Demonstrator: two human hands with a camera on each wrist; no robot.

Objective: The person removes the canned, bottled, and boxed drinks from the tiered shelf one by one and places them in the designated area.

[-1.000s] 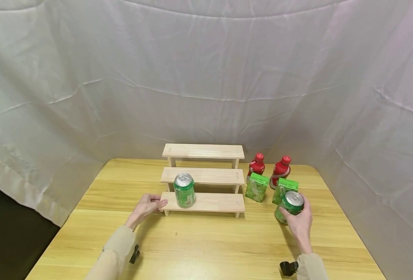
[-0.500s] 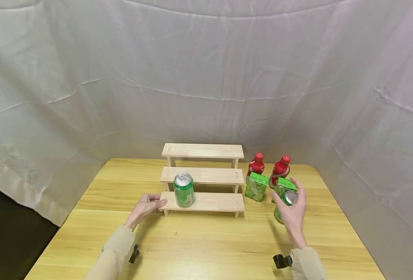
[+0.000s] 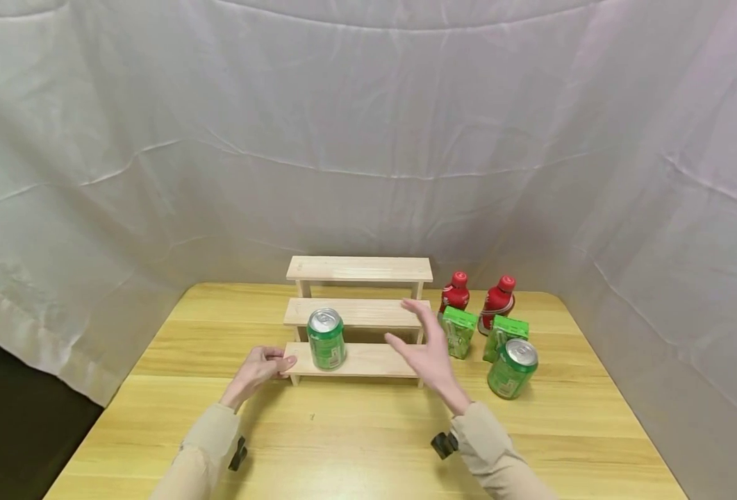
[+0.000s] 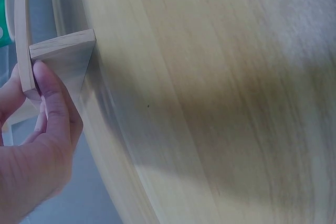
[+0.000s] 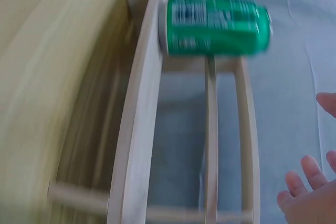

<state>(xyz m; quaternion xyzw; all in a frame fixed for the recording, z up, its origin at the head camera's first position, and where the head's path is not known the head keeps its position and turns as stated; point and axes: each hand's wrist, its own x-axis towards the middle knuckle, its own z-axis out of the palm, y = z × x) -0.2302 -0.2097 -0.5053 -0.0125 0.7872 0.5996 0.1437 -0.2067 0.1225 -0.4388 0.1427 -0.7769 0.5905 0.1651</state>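
My left hand (image 3: 258,371) pinches the left end of the bottom step of a three-tier wooden shelf (image 3: 381,360); in the left wrist view its thumb and fingers (image 4: 52,95) grip the board's edge. A green soda can (image 3: 327,340) stands upright on that bottom step, toward the left; the right wrist view shows this can (image 5: 215,26) on its board too. Over the right part of the shelf hovers my right hand (image 3: 429,354), fingers spread and holding nothing. A second green can (image 3: 512,369) stands on the table to the right, apart from the hand.
Right of the shelf, two green drink cartons (image 3: 458,333) (image 3: 503,335) stand in front of two red bottles (image 3: 455,293) (image 3: 498,304). Grey cloth (image 3: 368,153) hangs behind the wooden table (image 3: 343,437).
My right hand has let go of the second green can and moved left to above the shelf. That can stays on the table. My left hand keeps its grip in place.
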